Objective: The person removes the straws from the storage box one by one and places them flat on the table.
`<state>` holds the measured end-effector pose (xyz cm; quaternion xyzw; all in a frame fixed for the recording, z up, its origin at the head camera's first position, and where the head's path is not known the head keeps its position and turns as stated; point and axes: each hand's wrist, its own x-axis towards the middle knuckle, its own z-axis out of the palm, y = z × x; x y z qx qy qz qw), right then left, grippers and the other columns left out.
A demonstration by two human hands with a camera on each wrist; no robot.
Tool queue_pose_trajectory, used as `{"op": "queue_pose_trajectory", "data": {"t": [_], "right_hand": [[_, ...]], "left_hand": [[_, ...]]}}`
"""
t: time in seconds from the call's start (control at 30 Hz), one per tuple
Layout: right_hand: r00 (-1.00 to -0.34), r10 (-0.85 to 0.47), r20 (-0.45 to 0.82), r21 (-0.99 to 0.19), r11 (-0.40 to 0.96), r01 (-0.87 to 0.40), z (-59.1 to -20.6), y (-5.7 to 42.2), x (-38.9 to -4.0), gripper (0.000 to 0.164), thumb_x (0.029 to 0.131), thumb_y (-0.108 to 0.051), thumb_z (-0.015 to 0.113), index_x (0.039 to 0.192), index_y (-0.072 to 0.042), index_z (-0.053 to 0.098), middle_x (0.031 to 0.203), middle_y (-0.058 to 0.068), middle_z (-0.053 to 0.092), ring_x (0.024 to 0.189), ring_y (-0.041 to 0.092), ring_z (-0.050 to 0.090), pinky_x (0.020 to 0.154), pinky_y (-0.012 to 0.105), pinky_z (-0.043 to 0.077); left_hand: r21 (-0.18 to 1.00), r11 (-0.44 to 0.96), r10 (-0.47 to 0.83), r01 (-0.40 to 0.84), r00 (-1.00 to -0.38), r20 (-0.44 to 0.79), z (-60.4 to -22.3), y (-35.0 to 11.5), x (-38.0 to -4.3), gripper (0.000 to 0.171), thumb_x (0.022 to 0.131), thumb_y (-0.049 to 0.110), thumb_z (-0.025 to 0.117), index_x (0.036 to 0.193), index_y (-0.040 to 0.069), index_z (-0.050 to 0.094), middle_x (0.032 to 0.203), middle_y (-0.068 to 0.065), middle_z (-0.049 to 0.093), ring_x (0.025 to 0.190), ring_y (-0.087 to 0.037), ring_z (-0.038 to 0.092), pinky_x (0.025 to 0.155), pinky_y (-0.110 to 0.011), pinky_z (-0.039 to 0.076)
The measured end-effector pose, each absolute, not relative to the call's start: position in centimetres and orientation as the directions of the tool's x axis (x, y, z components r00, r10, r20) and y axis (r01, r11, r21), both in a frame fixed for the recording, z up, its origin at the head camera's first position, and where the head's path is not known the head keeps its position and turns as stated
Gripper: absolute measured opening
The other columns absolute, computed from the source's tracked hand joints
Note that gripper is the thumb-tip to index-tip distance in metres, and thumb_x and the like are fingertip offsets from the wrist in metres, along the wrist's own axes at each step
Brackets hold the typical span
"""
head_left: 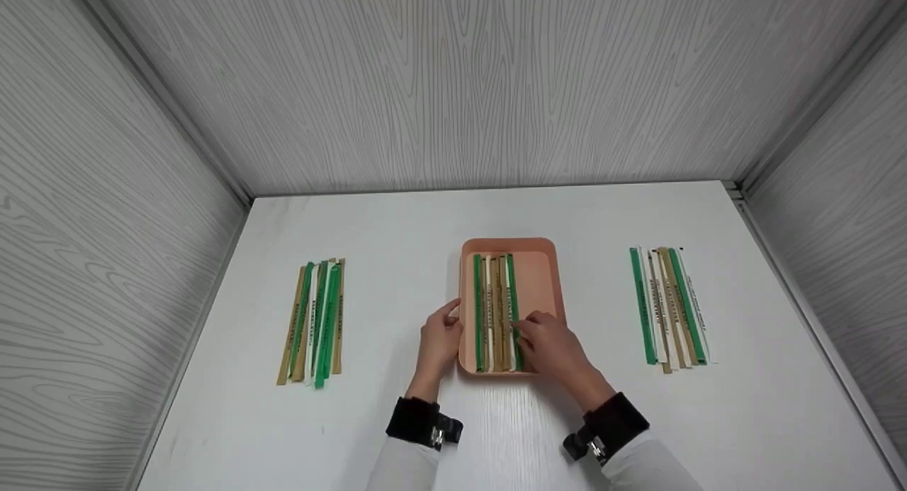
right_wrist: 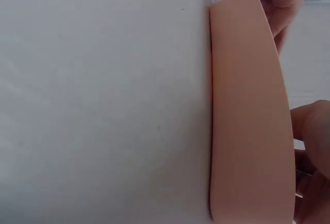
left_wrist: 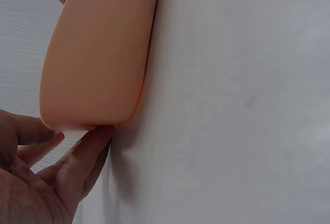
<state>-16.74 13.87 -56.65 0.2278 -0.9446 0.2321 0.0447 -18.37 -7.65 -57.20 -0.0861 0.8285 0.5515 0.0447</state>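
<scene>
A pink rectangular tray (head_left: 536,278) stands at the middle of the white table, with a row of slim paper-wrapped sticks (head_left: 497,314) in green, brown and white lying lengthwise in its left part. My left hand (head_left: 439,341) holds the tray's left side; in the left wrist view its fingertips (left_wrist: 105,131) press low on the outer wall while another finger reaches the rim. Over the tray's right side comes my right hand (head_left: 556,346), its thumb and finger pinching at the rightmost green stick (head_left: 514,300). In the right wrist view the tray wall (right_wrist: 250,110) partly hides those fingers.
To the left lies a loose bundle of similar green, brown and white sticks (head_left: 312,324). Another group of such sticks (head_left: 669,307) is spread on the right. Wood-grain panels (head_left: 453,87) enclose the table at the back and both sides.
</scene>
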Motion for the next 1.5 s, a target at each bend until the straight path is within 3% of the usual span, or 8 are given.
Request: {"op": "queue_pose_trajectory", "data": {"t": [0.4, 0.8, 1.2, 1.5], "right_hand": [[-0.896, -0.410, 0.170, -0.342, 0.828, -0.444, -57.5, 13.9, -16.8, 0.017, 0.088, -0.006, 0.072, 0.104, -0.005, 0.075, 0.090, 0.009, 0.061, 0.079, 0.024, 0.059, 0.065, 0.037, 0.051], [-0.909, -0.358, 0.213, -0.281, 0.869, -0.408, -58.2, 13.5, -17.0, 0.006, 0.093, -0.013, 0.067, 0.094, -0.008, 0.071, 0.074, 0.005, 0.057, 0.059, 0.020, 0.058, 0.046, 0.033, 0.047], [-0.927, -0.310, 0.211, -0.268, 0.893, -0.360, -58.1, 13.4, -17.0, 0.009, 0.094, -0.010, 0.065, 0.085, -0.009, 0.067, 0.068, 0.003, 0.052, 0.055, 0.019, 0.055, 0.045, 0.034, 0.046], [-0.931, -0.299, 0.211, -0.264, 0.899, -0.349, -58.2, 13.3, -17.2, 0.012, 0.088, -0.007, 0.069, 0.077, -0.007, 0.064, 0.064, 0.004, 0.052, 0.053, 0.022, 0.056, 0.044, 0.036, 0.047]], "left_hand": [[0.908, 0.376, -0.092, -0.184, -0.983, -0.161, -57.4, -7.7, -18.4, 0.045, 0.092, 0.000, 0.053, 0.137, 0.005, 0.057, 0.098, -0.014, 0.068, 0.084, -0.021, 0.066, 0.072, -0.034, 0.053], [0.911, 0.368, -0.074, -0.186, -0.983, -0.171, -57.4, -7.8, -18.3, 0.045, 0.094, -0.001, 0.052, 0.139, 0.005, 0.054, 0.103, -0.018, 0.068, 0.091, -0.026, 0.068, 0.075, -0.036, 0.054], [0.903, 0.387, -0.080, -0.189, -0.982, -0.171, -57.3, -7.7, -18.4, 0.045, 0.094, 0.002, 0.053, 0.138, 0.006, 0.056, 0.103, -0.016, 0.068, 0.092, -0.024, 0.067, 0.080, -0.039, 0.053], [0.905, 0.384, -0.077, -0.181, -0.983, -0.164, -57.2, -7.7, -18.4, 0.045, 0.094, 0.001, 0.053, 0.139, 0.005, 0.055, 0.103, -0.017, 0.069, 0.091, -0.024, 0.067, 0.078, -0.038, 0.053]]}}
